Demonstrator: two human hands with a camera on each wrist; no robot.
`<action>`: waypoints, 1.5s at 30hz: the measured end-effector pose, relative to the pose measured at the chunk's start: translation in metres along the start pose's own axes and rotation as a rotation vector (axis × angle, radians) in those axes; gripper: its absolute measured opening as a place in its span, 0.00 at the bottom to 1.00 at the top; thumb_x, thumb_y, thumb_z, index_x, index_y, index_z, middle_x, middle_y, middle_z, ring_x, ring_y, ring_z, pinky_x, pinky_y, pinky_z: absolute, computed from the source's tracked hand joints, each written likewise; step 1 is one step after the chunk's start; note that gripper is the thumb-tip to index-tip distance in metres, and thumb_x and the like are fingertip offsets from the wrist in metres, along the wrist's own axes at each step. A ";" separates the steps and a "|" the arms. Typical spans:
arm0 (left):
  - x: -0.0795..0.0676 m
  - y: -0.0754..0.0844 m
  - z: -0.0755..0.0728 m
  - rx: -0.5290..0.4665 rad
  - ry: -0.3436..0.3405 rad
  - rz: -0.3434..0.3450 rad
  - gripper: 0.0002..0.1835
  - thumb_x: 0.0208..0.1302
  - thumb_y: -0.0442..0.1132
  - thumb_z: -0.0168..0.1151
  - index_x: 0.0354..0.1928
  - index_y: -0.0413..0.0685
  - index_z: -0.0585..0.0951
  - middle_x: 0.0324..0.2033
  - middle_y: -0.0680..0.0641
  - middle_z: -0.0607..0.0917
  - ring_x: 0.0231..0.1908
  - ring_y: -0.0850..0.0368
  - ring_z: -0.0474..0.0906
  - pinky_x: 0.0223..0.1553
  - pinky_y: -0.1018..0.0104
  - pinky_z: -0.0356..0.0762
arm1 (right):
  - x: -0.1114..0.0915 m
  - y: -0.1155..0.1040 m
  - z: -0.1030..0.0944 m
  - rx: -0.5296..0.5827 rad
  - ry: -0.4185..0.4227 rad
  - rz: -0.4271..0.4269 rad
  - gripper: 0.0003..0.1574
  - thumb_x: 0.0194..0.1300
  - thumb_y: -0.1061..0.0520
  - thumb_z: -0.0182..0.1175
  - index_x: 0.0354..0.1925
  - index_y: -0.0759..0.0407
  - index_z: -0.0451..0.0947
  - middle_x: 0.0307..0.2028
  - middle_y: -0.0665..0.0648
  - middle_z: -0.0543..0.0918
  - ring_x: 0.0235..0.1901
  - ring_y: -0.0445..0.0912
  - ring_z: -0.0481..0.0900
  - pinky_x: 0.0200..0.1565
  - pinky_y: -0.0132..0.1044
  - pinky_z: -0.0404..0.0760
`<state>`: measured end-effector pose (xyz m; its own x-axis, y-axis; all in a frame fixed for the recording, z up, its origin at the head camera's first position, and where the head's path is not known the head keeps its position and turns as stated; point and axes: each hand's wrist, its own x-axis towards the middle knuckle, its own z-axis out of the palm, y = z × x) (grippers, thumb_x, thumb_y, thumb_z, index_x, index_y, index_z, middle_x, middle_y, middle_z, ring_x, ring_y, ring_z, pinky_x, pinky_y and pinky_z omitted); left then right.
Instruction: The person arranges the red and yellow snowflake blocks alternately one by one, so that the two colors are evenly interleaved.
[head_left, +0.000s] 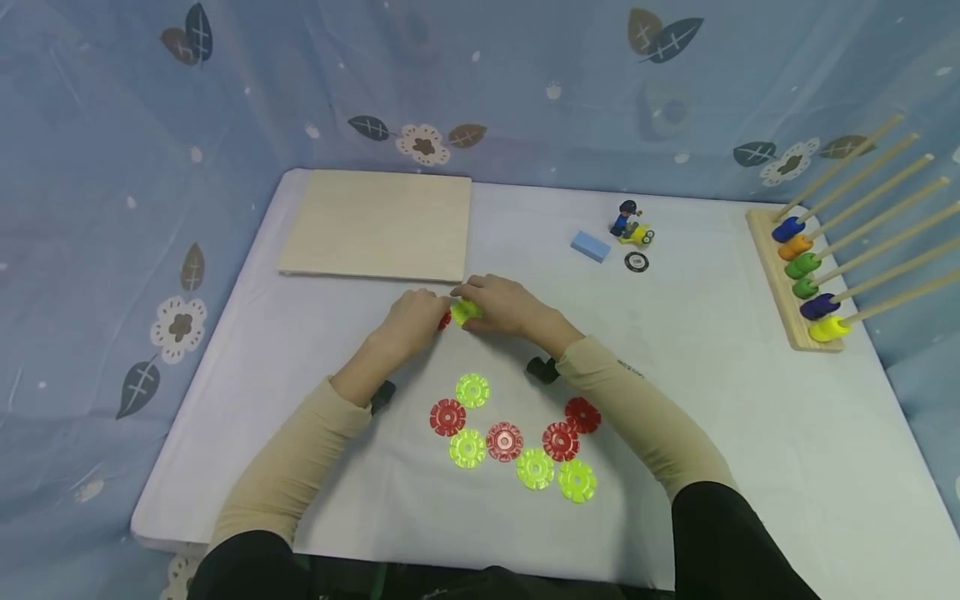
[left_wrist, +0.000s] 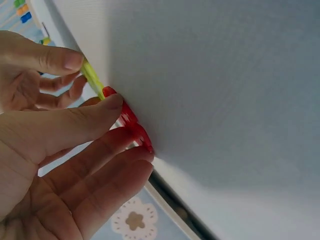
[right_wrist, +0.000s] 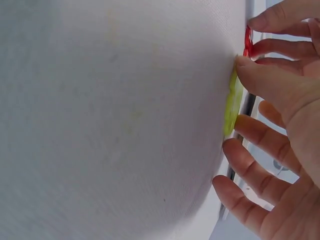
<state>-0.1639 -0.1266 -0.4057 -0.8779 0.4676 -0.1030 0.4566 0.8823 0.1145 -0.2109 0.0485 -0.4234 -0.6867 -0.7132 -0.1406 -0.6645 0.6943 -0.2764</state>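
My left hand (head_left: 412, 321) pinches a red notched plastic disc (left_wrist: 131, 119) between thumb and fingers. Opposite it, my right hand (head_left: 506, 307) grips a yellow-green notched disc (right_wrist: 231, 105) by its edges. The two discs meet edge to edge just above the white table, below the wooden board. Whether their slots are interlocked I cannot tell. Closer to my body lies a curved row of similar discs, among them a yellow-green one (head_left: 472, 390), a red one (head_left: 447, 417) and a paler red one (head_left: 505, 442). Some of these touch or overlap at the edges.
A flat wooden board (head_left: 378, 225) lies at the back left. Further right are a blue block (head_left: 590, 247), a toy figure (head_left: 626, 218) with a yellow wheeled toy, and a round black-and-white token (head_left: 637, 262). A wooden peg rack (head_left: 780, 283) with coloured beads stands at the right edge.
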 end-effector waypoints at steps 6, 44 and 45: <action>0.006 0.001 -0.003 -0.006 -0.013 -0.013 0.05 0.60 0.27 0.58 0.37 0.39 0.81 0.31 0.40 0.85 0.34 0.45 0.82 0.37 0.56 0.81 | -0.008 0.005 -0.010 0.006 0.008 0.009 0.35 0.61 0.44 0.65 0.63 0.52 0.71 0.57 0.54 0.78 0.54 0.48 0.79 0.54 0.42 0.79; -0.001 0.006 -0.002 -0.011 -0.051 -0.021 0.07 0.61 0.26 0.59 0.41 0.36 0.79 0.34 0.38 0.84 0.37 0.44 0.82 0.38 0.57 0.82 | -0.174 0.008 0.001 -0.101 -0.262 -0.099 0.32 0.41 0.45 0.76 0.44 0.49 0.75 0.37 0.45 0.72 0.32 0.38 0.70 0.38 0.33 0.78; -0.001 0.006 -0.002 -0.009 -0.050 -0.020 0.07 0.61 0.26 0.59 0.41 0.36 0.79 0.34 0.38 0.84 0.37 0.44 0.82 0.38 0.57 0.82 | -0.175 0.007 0.002 -0.101 -0.259 -0.103 0.31 0.41 0.46 0.76 0.44 0.49 0.74 0.37 0.45 0.72 0.32 0.38 0.70 0.38 0.33 0.78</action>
<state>-0.1602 -0.1218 -0.4029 -0.8786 0.4520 -0.1542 0.4372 0.8911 0.1212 -0.0953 0.1777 -0.4024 -0.5249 -0.7721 -0.3581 -0.7617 0.6139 -0.2072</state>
